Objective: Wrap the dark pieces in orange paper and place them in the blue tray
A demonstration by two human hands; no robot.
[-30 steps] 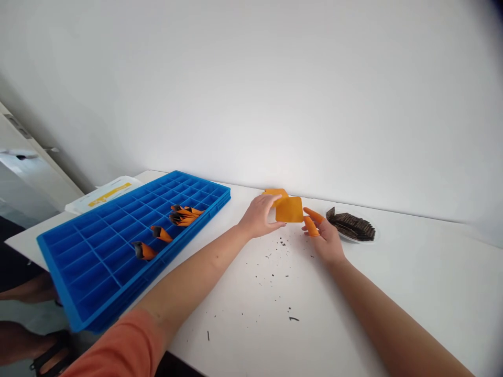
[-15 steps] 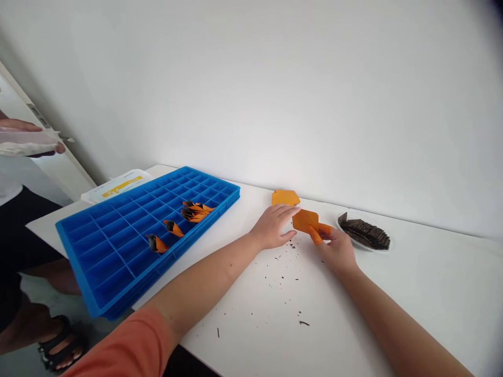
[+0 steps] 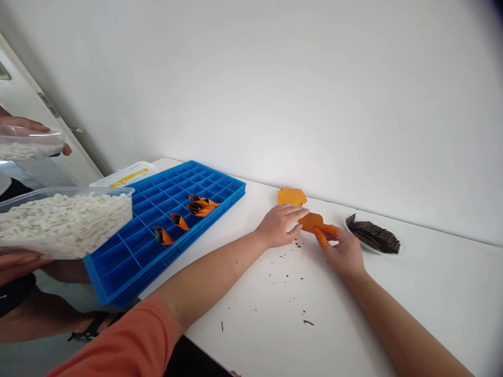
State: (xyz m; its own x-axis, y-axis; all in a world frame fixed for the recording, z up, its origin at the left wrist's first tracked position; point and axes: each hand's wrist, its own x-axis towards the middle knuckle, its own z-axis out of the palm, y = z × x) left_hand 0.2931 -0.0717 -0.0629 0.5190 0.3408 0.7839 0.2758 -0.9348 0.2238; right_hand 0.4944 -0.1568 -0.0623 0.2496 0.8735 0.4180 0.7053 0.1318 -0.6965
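In my right hand (image 3: 346,254), orange finger covers sit on the thumb and forefinger, which are closed on a flat orange paper piece (image 3: 310,222) with cut corners. My left hand (image 3: 279,226) reaches over the left end of that piece, fingers stretched out and thumb apart below; whether it touches the piece is unclear. Behind it, against the wall, lies another orange paper stack (image 3: 291,196). Right of my right hand, overlapping dark brown ridged strips (image 3: 373,236) rest on a white plate (image 3: 400,250).
A blue compartment tray (image 3: 165,262) on the left holds several orange-and-dark rolled cones (image 3: 202,206). Another person's hands hold clear tubs of white pieces (image 3: 66,220), one overlapping the tray's near-left part. Dark crumbs (image 3: 308,322) dot the white table (image 3: 267,314). A white box lid (image 3: 126,175) lies behind.
A tub of white pieces has come in from the left over the tray. The view has shifted slightly left. My left thumb is nearer the orange piece, which has tilted.
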